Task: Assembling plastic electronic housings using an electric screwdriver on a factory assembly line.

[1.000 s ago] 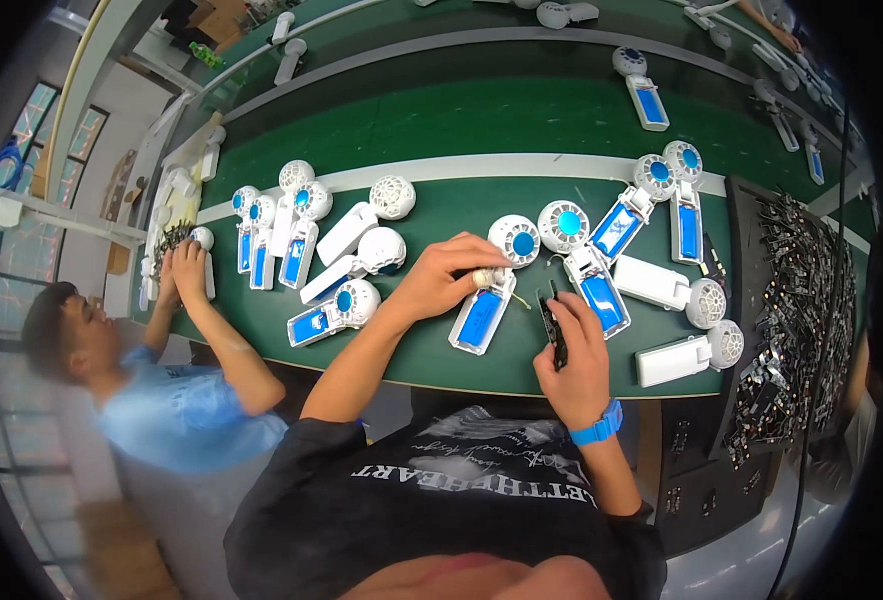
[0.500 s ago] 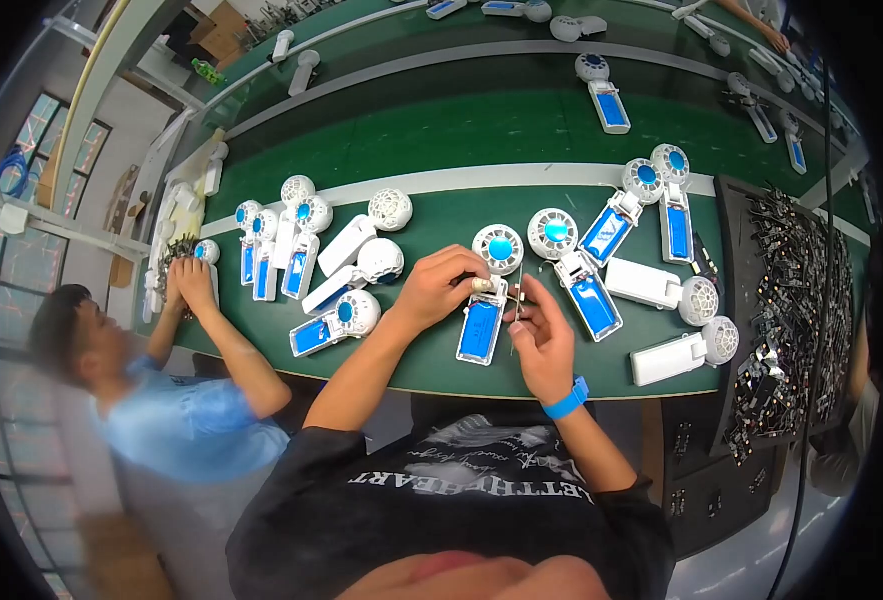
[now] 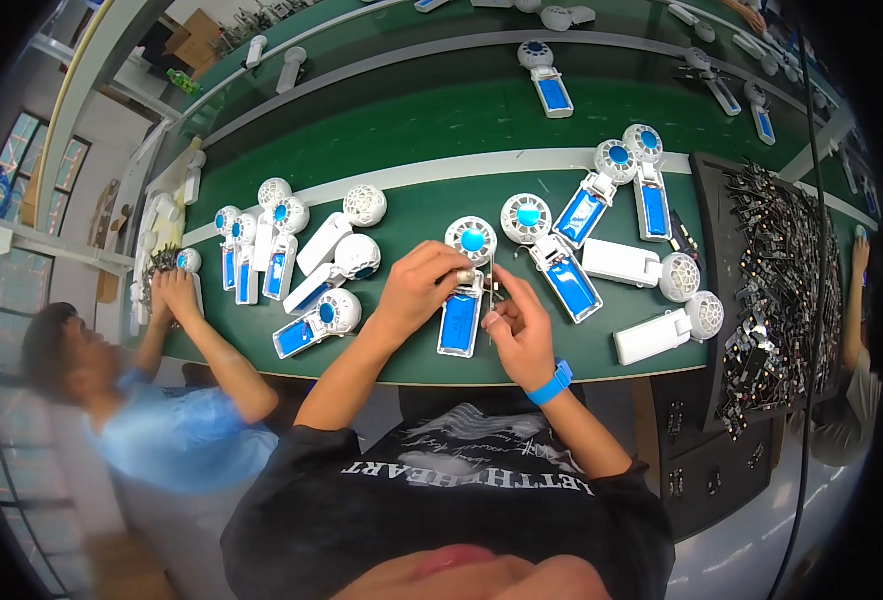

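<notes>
In front of me a white handheld fan (image 3: 459, 325) lies with its handle uncovered, a blue rectangle inside and a round grille head with a blue centre. My left hand (image 3: 424, 292) is closed at the fan's neck, its thumb and fingertips pinching a small pale part there. My right hand (image 3: 521, 338), with a blue band at the wrist, grips a thin metal tool (image 3: 492, 288) that stands nearly upright beside the neck. Fingers hide the tool's tip and most of the neck. Just right lies another uncovered fan (image 3: 567, 284).
More fans (image 3: 279, 265) lie left on the green table (image 3: 411, 368), others at the right. A dark tray (image 3: 713, 350) at far right bears a heap of small electronic parts (image 3: 776, 300). At left a person in blue (image 3: 176, 435) works at the table. A pale rail (image 3: 411, 176) crosses behind.
The whole view has shifted, so things sit further left. The thin tool in my right hand now stands more upright, close against the fan's neck. My left hand keeps its pinch.
</notes>
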Tool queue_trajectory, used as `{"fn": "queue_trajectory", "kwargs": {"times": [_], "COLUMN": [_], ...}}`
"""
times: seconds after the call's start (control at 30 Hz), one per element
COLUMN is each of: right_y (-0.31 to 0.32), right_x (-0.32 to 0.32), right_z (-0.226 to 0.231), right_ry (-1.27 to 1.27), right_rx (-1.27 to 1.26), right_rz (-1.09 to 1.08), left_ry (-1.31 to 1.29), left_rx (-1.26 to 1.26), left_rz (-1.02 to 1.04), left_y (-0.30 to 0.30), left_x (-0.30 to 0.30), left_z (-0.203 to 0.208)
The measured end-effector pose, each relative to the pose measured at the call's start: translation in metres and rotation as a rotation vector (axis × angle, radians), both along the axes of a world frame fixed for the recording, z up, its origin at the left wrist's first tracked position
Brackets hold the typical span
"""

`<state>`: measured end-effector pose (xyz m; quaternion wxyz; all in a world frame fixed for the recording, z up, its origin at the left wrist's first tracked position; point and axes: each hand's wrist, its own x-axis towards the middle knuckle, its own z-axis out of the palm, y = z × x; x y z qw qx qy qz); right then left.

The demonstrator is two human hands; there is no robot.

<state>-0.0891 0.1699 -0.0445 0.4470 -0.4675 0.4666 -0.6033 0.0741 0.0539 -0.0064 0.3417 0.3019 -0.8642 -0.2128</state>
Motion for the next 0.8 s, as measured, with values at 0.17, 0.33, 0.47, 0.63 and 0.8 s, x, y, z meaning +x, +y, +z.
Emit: {"fn": "queue_trajectory", "kwargs": {"times": [0.17, 0.33, 0.47, 0.63, 0.8], "right_y": [0.000, 0.000, 0.003, 0.007, 0.009], "right_x": [0.001, -0.002, 0.001, 0.001, -0.004], "right_z": [-0.001, -0.006, 0.004, 0.003, 0.010], "right_ry": [-0.071, -0.048, -0.218, -0.218, 0.036], "right_rx": [-0.007, -0.026, -0.036, -0.046, -0.073], "right_rz": [-0.005, 0.002, 0.058, 0.155, 0.065], "left_ry": [-0.051, -0.001, 0.106, 0.140, -0.099], "left_rx": [-0.045, 0.241, 0.352, 0.478, 0.320], "left_rz": [0.069, 0.165, 0.097, 0.032, 0.013], "left_y": [0.005, 0.006, 0.000, 0.008, 0.017], "left_x": [0.006, 0.017, 0.027, 0.015, -0.009], "left_z": [0.010, 0.012, -0.005, 0.007, 0.037]}}
